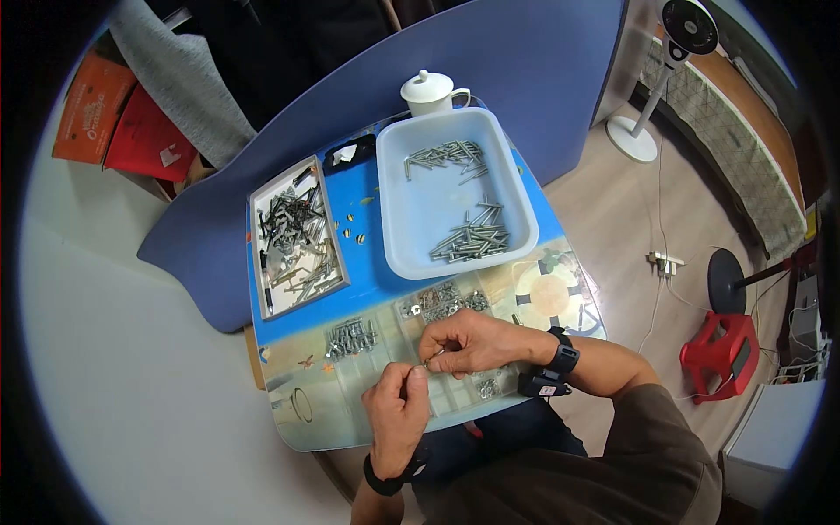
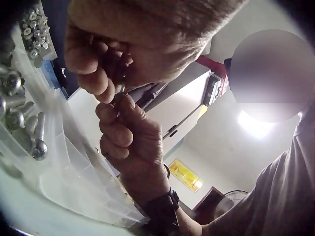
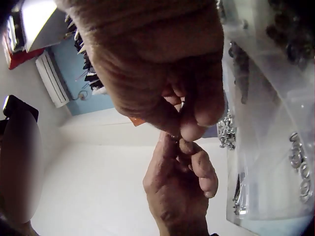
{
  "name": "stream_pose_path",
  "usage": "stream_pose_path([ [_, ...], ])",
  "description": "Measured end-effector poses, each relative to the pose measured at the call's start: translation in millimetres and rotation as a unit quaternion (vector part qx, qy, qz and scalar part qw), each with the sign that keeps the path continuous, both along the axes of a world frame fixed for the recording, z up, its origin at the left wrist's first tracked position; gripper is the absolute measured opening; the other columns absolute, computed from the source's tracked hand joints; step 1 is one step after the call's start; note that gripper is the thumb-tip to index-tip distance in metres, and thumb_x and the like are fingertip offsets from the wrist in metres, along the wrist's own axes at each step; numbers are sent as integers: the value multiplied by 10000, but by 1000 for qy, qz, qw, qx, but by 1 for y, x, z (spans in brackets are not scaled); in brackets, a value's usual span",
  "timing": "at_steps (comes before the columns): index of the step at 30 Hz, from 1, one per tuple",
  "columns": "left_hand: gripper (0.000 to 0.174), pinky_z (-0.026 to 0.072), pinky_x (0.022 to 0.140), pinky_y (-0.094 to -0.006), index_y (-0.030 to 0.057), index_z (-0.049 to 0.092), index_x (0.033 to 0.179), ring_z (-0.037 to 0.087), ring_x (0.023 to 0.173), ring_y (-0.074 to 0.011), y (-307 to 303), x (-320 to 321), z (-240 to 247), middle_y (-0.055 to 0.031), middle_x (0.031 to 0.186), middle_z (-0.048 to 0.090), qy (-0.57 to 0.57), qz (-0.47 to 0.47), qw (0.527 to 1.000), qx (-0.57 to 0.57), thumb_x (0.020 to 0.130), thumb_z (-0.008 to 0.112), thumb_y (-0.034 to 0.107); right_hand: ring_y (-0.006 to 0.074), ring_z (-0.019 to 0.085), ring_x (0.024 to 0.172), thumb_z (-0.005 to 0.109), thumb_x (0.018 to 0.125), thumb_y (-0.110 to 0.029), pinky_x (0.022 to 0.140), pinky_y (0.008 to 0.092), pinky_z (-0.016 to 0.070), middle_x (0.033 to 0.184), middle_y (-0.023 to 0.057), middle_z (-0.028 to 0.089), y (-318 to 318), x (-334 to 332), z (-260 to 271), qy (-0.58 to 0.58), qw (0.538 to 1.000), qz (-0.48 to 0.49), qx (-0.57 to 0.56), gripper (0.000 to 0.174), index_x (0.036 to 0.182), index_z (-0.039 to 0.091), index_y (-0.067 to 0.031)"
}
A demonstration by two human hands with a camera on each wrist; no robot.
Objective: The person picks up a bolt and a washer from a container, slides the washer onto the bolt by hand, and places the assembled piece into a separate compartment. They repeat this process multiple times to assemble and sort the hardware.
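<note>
The left wrist view shows your left hand (image 2: 142, 44) pinching at a small metal fastener (image 2: 119, 90), while your right hand (image 2: 135, 142) meets it fingertip to fingertip. The small metal fastener sits between both hands, too covered to tell its exact type. Shiny bolts (image 2: 19, 113) lie beside them in a clear plastic organizer (image 2: 64, 179).

In the head view, you hold both hands together over the organizer, at the near side of the table (image 1: 297, 429). The bolts are heaped to their left, and small hardware (image 1: 442, 300) fills compartments just beyond. Farther left, a shallow tray (image 1: 332, 217) holds mixed black and silver screws (image 1: 293, 219); on the far side, a plastic tub (image 1: 433, 197) holds two piles of long screws (image 1: 477, 238), with a lidded white mug (image 1: 427, 93) just beyond it.

In the right wrist view, your right thumb and fingers are bent in at the small metal fastener, and washers (image 3: 301, 169) lie in the organizer.
</note>
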State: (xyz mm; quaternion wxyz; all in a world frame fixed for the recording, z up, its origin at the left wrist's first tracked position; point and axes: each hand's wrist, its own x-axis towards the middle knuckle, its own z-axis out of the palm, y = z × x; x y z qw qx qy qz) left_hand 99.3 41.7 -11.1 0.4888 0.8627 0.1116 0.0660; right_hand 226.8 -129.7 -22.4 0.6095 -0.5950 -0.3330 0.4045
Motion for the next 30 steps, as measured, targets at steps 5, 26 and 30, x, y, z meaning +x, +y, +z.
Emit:
stream_pose_path([
  [5,142,469,540,-283,3,621,926,577,547,-108,0,2,1,-83,667,630,-3,-1,999,-32,948,673,134,55,574,594,682,956,-119,519,240,429,681,-20,574,0,-1,-2,16,999,-13,33,135,890,609,-25],
  [26,186,446,557,-260,-8,619,914,552,594,-85,-11,6,2,-44,658,606,-57,15,998,-32,986,626,163,39,551,638,705,952,-108,559,227,451,735,-34,582,-1,3,-9,-13,1000,-2,11,115,972,646,-12],
  [30,172,419,537,-228,-14,596,935,519,587,-56,-8,4,-6,-1,661,588,-98,-10,995,-24,1010,585,141,37,549,647,708,945,-96,565,227,453,732,-34,589,-2,4,-9,-18,1000,-3,11,106,967,650,-10],
])
